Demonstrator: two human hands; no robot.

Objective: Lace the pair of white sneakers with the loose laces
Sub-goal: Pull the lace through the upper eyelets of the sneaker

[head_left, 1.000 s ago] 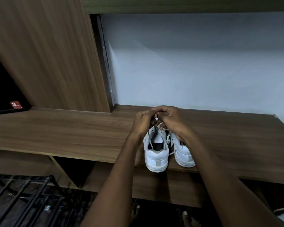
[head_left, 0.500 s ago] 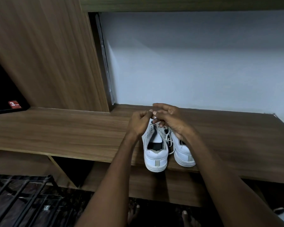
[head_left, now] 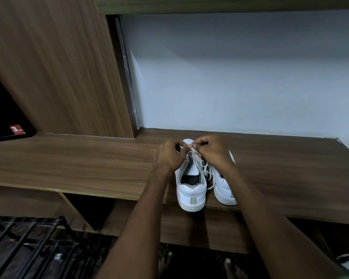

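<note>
Both hands (head_left: 191, 153) pinch a lace (head_left: 197, 161) over the left sneaker (head_left: 191, 190).

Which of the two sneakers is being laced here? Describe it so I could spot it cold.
Find the wooden shelf under the pale wall. Two white sneakers stand at its front edge, heels toward the camera. It is the left sneaker, with both hands pinching a lace over its tongue; the right sneaker is half hidden under the right forearm.

Wooden shelf (head_left: 89, 168), pale wall (head_left: 240, 77)
</note>
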